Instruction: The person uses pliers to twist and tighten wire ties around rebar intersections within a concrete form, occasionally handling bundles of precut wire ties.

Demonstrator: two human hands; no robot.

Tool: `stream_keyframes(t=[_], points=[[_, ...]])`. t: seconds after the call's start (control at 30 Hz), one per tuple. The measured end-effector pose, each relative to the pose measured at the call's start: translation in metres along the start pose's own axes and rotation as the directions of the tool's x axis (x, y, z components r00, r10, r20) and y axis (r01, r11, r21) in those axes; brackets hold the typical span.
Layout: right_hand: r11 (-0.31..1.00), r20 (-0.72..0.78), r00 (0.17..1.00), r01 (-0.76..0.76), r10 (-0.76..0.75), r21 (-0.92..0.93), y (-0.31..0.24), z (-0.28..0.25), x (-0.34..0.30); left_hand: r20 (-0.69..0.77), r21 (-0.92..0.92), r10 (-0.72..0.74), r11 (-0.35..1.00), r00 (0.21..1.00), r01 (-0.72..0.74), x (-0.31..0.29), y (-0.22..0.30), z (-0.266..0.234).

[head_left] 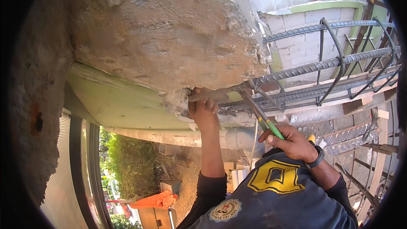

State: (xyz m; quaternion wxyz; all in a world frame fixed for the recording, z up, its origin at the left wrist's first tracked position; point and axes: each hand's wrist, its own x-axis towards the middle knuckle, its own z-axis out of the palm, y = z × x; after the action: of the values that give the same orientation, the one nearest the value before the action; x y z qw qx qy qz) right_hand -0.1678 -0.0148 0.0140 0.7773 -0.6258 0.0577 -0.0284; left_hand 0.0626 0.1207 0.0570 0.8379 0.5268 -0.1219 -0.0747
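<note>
Rough concrete; steel bars likely stiff. Right hand clamped on pliers' green handles, best hold; left hand at bars, grip unclear.

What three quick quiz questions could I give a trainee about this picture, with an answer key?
1. Multiple choice: Which hand holds the green-handled tool?
A) left
B) right
C) both

2. True or false: Ribbed steel bars extend to the right of the rough concrete in the picture.

3. Fill in the colour: The cloth toward the lower left of the picture is ____.

Key:
1. B, the right hand
2. True
3. Orange
</note>
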Motion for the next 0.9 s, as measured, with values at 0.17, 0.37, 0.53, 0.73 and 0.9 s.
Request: stream_keyframes(t=[0.17, 0.37, 0.53, 0.73, 0.9], points=[[1.000, -0.019, 1.000, 0.014, -0.014, 0.014, 0.006, 0.003, 0.008, -0.017, 0.143, 0.021, 0.990, 1.000, -0.019, 0.014, -0.016, 0.001], [1.000, -0.018, 1.000, -0.013, 0.013, 0.017, 0.008, 0.008, 0.010, -0.022, 0.594, 0.312, 0.768, 0.950, -0.238, 0.027, -0.037, -0.013], [0.979, 0.005, 0.987, 0.158, -0.159, -0.130, -0.002, 0.002, 0.009, 0.316, 0.905, 0.372, 0.158, 0.873, -0.395, 0.011, -0.004, -0.005], [0.826, 0.079, 0.888, 0.452, -0.454, -0.336, 0.001, -0.010, 0.007, 0.247, 0.787, 0.255, 0.510, 0.935, -0.347, 0.013, -0.008, -0.011], [0.716, -0.207, 0.737, 0.483, -0.643, -0.504, 0.036, -0.026, -0.044, 0.204, 0.785, 0.270, 0.529, 0.941, -0.322, 0.005, -0.006, 0.010]])
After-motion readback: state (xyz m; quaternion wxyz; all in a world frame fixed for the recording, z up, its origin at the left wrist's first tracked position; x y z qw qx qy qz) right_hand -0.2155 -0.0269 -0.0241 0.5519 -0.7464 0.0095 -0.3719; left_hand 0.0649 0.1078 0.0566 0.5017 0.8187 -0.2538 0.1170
